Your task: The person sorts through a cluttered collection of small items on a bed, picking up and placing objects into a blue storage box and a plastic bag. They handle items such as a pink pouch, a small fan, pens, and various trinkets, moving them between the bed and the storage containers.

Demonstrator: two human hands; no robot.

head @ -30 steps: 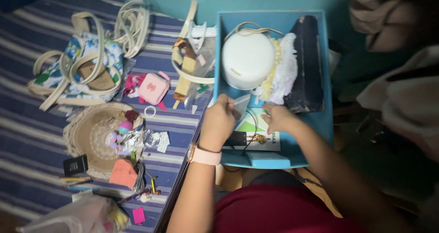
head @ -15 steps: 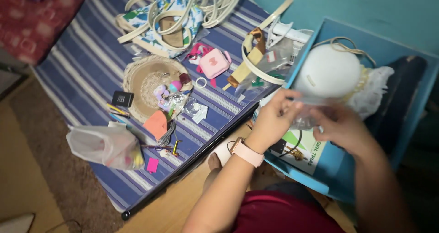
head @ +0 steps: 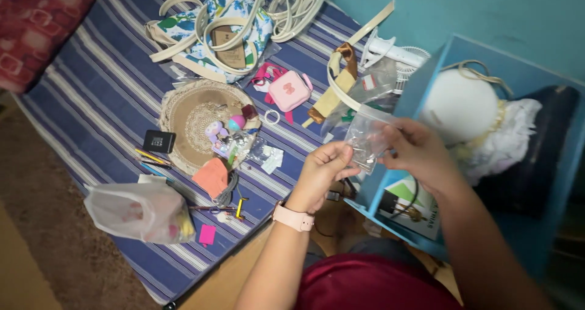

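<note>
Head view looks down on a small clear bag, pinched between both hands just above the near corner of a blue box. Left hand grips the bag's lower edge with thumb and curled fingers; right hand holds the upper right side, fingers closed on the plastic. Something small and pale sits inside the bag, too blurred to name. Holding it from two sides like that keeps the thin plastic stretched flat, so the contents show through. A pink watch rides the left wrist.

Inside the box: a white round case with a cord looped over it, white lace beside that, a dark flat thing along the far wall, and a printed card on the bottom.

Left of the hands, a blue-and-white striped sheet is strewn with bits: a pink pouch, a round woven mat carrying little trinkets, a floral bag with cream straps, a small black box, pencils, an orange scrap, and a cloudy plastic bag near the front edge. A white fan lies against the box.

Behind it all, a teal wall; wooden floor shows under the arms, brown carpet at far left.
</note>
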